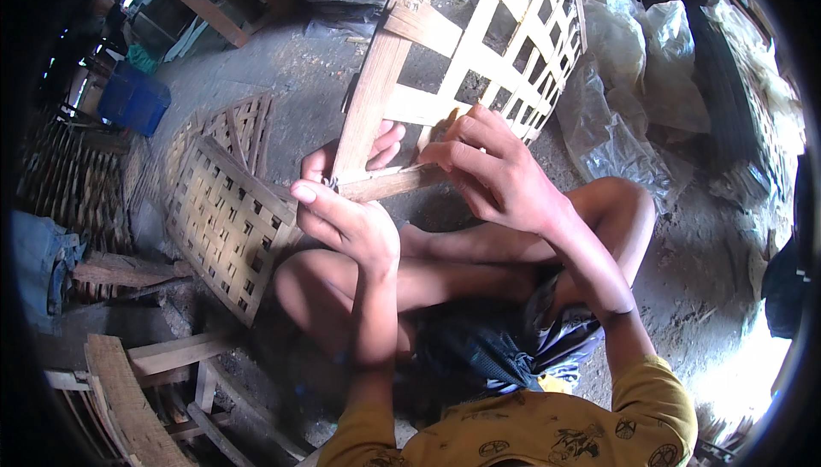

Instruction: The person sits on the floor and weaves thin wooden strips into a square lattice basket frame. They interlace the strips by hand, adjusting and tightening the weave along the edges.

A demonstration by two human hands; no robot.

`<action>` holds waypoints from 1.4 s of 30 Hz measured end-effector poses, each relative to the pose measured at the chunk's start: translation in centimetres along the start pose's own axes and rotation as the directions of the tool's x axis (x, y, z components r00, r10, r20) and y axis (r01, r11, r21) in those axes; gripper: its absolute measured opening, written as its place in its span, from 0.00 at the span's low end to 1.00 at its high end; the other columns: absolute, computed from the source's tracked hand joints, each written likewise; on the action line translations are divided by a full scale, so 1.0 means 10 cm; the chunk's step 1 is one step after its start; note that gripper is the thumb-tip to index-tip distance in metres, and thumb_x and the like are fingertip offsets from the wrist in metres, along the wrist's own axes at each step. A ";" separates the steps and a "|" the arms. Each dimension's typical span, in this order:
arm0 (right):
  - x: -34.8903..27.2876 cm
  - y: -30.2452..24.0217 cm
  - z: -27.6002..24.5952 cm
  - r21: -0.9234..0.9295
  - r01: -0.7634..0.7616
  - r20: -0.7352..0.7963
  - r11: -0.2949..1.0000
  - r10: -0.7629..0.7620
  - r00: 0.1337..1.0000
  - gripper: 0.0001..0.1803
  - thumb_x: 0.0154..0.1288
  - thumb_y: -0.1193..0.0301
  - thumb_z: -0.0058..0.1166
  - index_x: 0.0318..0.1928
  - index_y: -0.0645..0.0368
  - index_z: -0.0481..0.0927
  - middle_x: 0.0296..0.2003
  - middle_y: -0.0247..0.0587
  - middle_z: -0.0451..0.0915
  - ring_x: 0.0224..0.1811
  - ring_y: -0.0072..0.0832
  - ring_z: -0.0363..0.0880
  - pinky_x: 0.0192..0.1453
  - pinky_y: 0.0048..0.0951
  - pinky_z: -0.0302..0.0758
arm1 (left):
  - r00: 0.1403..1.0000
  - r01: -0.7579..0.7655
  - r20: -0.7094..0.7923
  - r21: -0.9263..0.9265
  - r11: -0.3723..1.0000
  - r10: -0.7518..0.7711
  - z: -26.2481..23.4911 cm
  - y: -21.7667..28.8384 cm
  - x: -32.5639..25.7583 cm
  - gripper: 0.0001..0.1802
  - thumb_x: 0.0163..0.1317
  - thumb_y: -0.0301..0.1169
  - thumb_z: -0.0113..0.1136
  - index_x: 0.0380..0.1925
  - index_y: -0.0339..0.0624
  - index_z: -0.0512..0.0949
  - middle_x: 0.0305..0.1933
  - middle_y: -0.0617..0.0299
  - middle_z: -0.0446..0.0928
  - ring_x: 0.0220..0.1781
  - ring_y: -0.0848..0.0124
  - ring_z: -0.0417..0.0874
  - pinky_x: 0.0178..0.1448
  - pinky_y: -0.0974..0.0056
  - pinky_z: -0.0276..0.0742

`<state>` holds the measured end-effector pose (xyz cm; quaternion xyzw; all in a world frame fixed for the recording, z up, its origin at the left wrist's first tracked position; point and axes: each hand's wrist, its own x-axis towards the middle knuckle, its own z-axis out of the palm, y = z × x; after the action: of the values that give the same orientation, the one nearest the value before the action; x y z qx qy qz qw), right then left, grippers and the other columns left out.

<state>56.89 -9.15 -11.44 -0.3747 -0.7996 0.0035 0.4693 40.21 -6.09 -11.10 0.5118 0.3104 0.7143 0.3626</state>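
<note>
Well, in the head view my left hand (351, 226) grasps the lower corner of a pale, open-weave panel of flat strips in a light brown wooden frame (483, 59), which stands tilted just beyond my folded bare legs (479, 247). My right hand (505, 172) curls at the frame's lower bar (389, 183) (I cannot tell what its fingertips pinch). Leftward, a tan, close-woven panel (224, 221) rests on the grey floor (295, 73).

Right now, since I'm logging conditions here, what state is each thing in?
lattice panel: held up, open-woven
left hand: closed on that panel
right hand: fingers bent at its lower bar; grip partly hidden
closely woven panel: set down, unheld
plastic sheeting: crumpled
blue container: inside not visible
blue cloth: bunched
</note>
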 end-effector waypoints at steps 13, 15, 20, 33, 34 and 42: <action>-0.19 0.25 -0.10 0.025 -0.104 -0.144 0.994 0.107 0.984 0.17 0.53 0.82 0.58 0.45 0.59 0.82 0.37 0.42 0.74 0.39 0.43 0.71 0.43 0.40 0.72 | 0.999 -0.029 -0.020 0.074 0.997 0.030 0.08 0.08 -0.05 0.46 0.79 0.64 0.24 0.48 0.23 0.68 0.41 0.33 0.83 0.31 0.53 0.90 0.33 0.58 0.91; -0.14 0.21 -0.10 0.010 -0.065 -0.155 0.998 0.066 0.986 0.17 0.54 0.86 0.57 0.45 0.61 0.83 0.34 0.41 0.75 0.37 0.40 0.72 0.43 0.37 0.71 | 0.999 -0.040 -0.023 0.073 0.997 0.041 0.10 0.08 -0.05 0.46 0.79 0.64 0.25 0.49 0.23 0.68 0.40 0.32 0.83 0.30 0.53 0.90 0.32 0.58 0.91; -0.13 0.17 -0.13 0.020 -0.008 -0.202 1.000 0.012 0.979 0.16 0.54 0.87 0.56 0.43 0.62 0.85 0.34 0.41 0.79 0.35 0.38 0.73 0.41 0.36 0.71 | 0.993 -0.049 -0.098 0.131 0.990 0.062 0.09 0.09 -0.07 0.45 0.78 0.65 0.25 0.50 0.23 0.67 0.38 0.32 0.83 0.26 0.55 0.88 0.31 0.58 0.90; -0.13 0.09 0.10 0.014 0.068 -0.124 0.998 -0.066 0.990 0.16 0.54 0.76 0.62 0.46 0.56 0.83 0.37 0.39 0.73 0.39 0.40 0.73 0.42 0.38 0.72 | 0.989 -0.051 -0.130 0.154 0.987 0.072 0.14 0.08 0.00 0.46 0.79 0.63 0.20 0.43 0.21 0.67 0.32 0.32 0.82 0.30 0.52 0.89 0.37 0.56 0.92; -0.16 0.10 0.08 -0.016 0.055 -0.112 0.998 -0.056 0.992 0.16 0.54 0.75 0.63 0.45 0.56 0.83 0.37 0.39 0.72 0.39 0.40 0.73 0.42 0.39 0.71 | 0.990 -0.047 -0.124 0.152 0.987 0.066 0.15 0.08 0.02 0.46 0.79 0.63 0.20 0.44 0.21 0.67 0.33 0.32 0.82 0.31 0.51 0.89 0.38 0.56 0.92; -0.41 0.55 -0.30 -0.112 -0.222 -0.445 0.969 0.151 0.883 0.16 0.64 0.68 0.65 0.49 0.65 0.83 0.35 0.42 0.76 0.36 0.33 0.72 0.42 0.35 0.71 | 0.981 -0.047 -0.174 0.218 0.975 0.087 0.17 0.05 -0.02 0.46 0.80 0.62 0.19 0.51 0.23 0.71 0.36 0.35 0.84 0.35 0.53 0.91 0.38 0.57 0.92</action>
<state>63.56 -8.67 -14.76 -0.4778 -0.6329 -0.0988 0.6011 41.73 -6.41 -10.31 0.4904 0.3995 0.7326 0.2513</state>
